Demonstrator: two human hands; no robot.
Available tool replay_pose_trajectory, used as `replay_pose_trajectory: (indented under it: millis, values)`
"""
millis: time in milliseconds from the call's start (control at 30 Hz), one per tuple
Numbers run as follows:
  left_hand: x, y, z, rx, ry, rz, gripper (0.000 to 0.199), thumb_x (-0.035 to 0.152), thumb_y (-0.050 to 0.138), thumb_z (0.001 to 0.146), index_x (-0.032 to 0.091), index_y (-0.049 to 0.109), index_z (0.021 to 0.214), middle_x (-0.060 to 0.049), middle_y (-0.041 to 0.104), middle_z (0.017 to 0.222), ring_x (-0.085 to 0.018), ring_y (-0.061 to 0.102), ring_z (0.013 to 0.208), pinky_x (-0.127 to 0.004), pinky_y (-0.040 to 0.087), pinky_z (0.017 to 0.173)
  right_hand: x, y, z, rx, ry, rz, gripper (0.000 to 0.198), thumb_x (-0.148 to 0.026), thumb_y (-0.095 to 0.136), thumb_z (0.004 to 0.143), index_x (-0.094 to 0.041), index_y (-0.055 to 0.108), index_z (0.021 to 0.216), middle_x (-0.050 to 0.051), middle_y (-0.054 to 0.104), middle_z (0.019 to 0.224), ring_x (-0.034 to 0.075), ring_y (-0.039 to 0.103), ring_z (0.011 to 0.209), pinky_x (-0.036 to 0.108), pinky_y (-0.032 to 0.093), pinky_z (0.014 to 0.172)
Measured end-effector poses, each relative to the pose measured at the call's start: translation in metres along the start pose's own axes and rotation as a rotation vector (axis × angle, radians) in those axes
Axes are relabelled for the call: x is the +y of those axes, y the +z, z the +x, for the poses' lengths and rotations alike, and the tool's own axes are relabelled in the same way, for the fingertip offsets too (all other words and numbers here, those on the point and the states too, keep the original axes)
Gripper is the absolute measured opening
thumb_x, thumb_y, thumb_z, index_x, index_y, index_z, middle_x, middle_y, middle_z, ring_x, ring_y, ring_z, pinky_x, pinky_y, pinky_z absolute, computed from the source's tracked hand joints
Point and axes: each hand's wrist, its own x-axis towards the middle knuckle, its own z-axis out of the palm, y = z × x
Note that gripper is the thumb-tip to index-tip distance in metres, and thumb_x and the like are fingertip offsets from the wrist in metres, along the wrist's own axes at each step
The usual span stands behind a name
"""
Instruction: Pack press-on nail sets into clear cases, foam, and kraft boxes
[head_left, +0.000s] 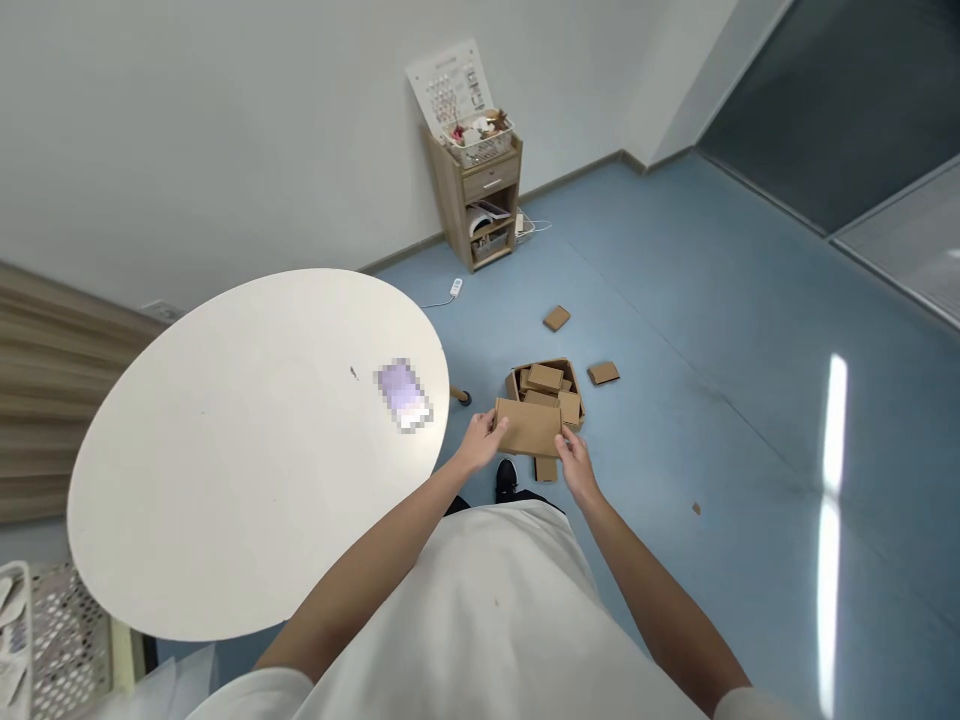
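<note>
A flat brown cardboard box (529, 428) is held level between my two hands, in front of my body. My left hand (482, 441) grips its left end, thumb on top. At the right end my right hand (575, 462) closes on the edge, thumb near the top face. Beyond and below it, on the floor, an open carton (513, 384) holds several small cardboard boxes (545, 377), partly hidden by the held box. Another small box (546, 469) lies on the floor just under the held one.
A white oval table (247, 450) stands at my left, with a blurred phone-like object (403, 395) on it. Small boxes (556, 318) (603, 373) lie on the blue floor (720, 400). A wooden cabinet (491, 180) stands by the wall; a power strip (456, 288) lies near it.
</note>
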Motion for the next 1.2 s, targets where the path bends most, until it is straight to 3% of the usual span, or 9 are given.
replay_pose_trajectory:
  millis: [100, 233, 300, 400, 533, 667, 933, 1100, 1200]
  values:
    - [0.024, 0.015, 0.03, -0.095, 0.088, -0.019, 0.046, 0.05, 0.034, 0.083, 0.021, 0.049, 0.116, -0.009, 0.052, 0.108, -0.019, 0.05, 0.101, -0.031, 0.04, 0.087, -0.006, -0.022, 0.017, 0.086, -0.021, 0.014, 0.059, -0.052, 0.04, 0.078, -0.02, 0.037, 0.128, 0.01, 0.038, 0.129, 0.023, 0.037, 0.119, 0.038, 0.031, 0.099]
    - [0.042, 0.031, 0.058, -0.108, 0.132, -0.08, 0.052, 0.051, 0.035, 0.082, 0.021, 0.039, 0.125, -0.009, 0.044, 0.123, -0.02, 0.042, 0.114, -0.032, 0.035, 0.094, -0.011, -0.042, 0.034, 0.103, -0.136, 0.034, 0.064, -0.051, 0.041, 0.078, -0.023, 0.024, 0.134, 0.007, 0.022, 0.14, 0.021, 0.021, 0.128, 0.039, 0.028, 0.1]
    - [0.04, 0.037, 0.061, -0.12, 0.116, -0.093, 0.055, 0.052, 0.038, 0.081, 0.02, 0.039, 0.125, -0.01, 0.04, 0.129, -0.021, 0.039, 0.118, -0.032, 0.033, 0.096, -0.007, -0.042, 0.034, 0.074, -0.144, 0.051, 0.066, -0.051, 0.044, 0.077, -0.024, 0.023, 0.134, 0.006, 0.017, 0.143, 0.021, 0.016, 0.13, 0.04, 0.027, 0.101]
    - [0.02, 0.041, 0.048, -0.145, 0.041, -0.118, 0.055, 0.052, 0.045, 0.078, 0.019, 0.043, 0.122, -0.01, 0.042, 0.128, -0.022, 0.042, 0.116, -0.033, 0.036, 0.095, 0.004, -0.03, 0.026, -0.031, -0.088, 0.094, 0.065, -0.049, 0.045, 0.077, -0.025, 0.024, 0.133, 0.007, 0.021, 0.142, 0.021, 0.025, 0.128, 0.04, 0.031, 0.099]
    - [-0.017, 0.033, 0.015, -0.104, -0.128, -0.172, 0.053, 0.046, 0.053, 0.074, 0.016, 0.048, 0.117, -0.013, 0.048, 0.123, -0.023, 0.047, 0.111, -0.034, 0.04, 0.092, 0.016, -0.006, 0.01, -0.167, -0.001, 0.135, 0.062, -0.045, 0.047, 0.076, -0.026, 0.027, 0.132, 0.008, 0.033, 0.136, 0.022, 0.044, 0.116, 0.039, 0.04, 0.092]
    - [-0.043, 0.013, -0.019, -0.031, -0.235, -0.263, 0.049, 0.044, 0.052, 0.076, 0.015, 0.048, 0.115, -0.012, 0.053, 0.119, -0.021, 0.054, 0.104, -0.031, 0.044, 0.087, 0.007, 0.017, 0.006, -0.317, -0.004, 0.107, 0.059, -0.04, 0.051, 0.073, -0.025, 0.033, 0.127, 0.009, 0.041, 0.129, 0.018, 0.057, 0.093, 0.038, 0.045, 0.084]
    - [-0.074, -0.045, -0.102, 0.23, -0.271, -0.312, 0.049, 0.046, 0.048, 0.077, 0.018, 0.046, 0.117, -0.01, 0.055, 0.113, -0.019, 0.057, 0.096, -0.03, 0.047, 0.078, -0.044, 0.075, 0.006, -0.445, -0.21, 0.038, 0.048, -0.036, 0.051, 0.071, -0.022, 0.044, 0.117, 0.007, 0.056, 0.106, 0.013, 0.057, 0.07, 0.033, 0.047, 0.071]
    - [-0.116, -0.07, -0.177, 0.464, -0.238, -0.416, 0.05, 0.045, 0.05, 0.075, 0.017, 0.047, 0.115, -0.011, 0.055, 0.112, -0.018, 0.057, 0.09, -0.03, 0.047, 0.076, -0.069, 0.127, -0.041, -0.593, -0.33, 0.008, 0.046, -0.041, 0.049, 0.072, -0.019, 0.048, 0.112, 0.009, 0.058, 0.099, 0.015, 0.057, 0.068, 0.032, 0.048, 0.064]
    - [-0.146, -0.084, -0.226, 0.628, -0.263, -0.494, 0.05, 0.045, 0.051, 0.073, 0.017, 0.049, 0.114, -0.011, 0.056, 0.109, -0.018, 0.057, 0.087, -0.03, 0.047, 0.074, -0.081, 0.161, -0.086, -0.761, -0.393, -0.041, 0.042, -0.043, 0.05, 0.072, -0.017, 0.053, 0.105, 0.008, 0.06, 0.092, 0.016, 0.057, 0.069, 0.032, 0.047, 0.064]
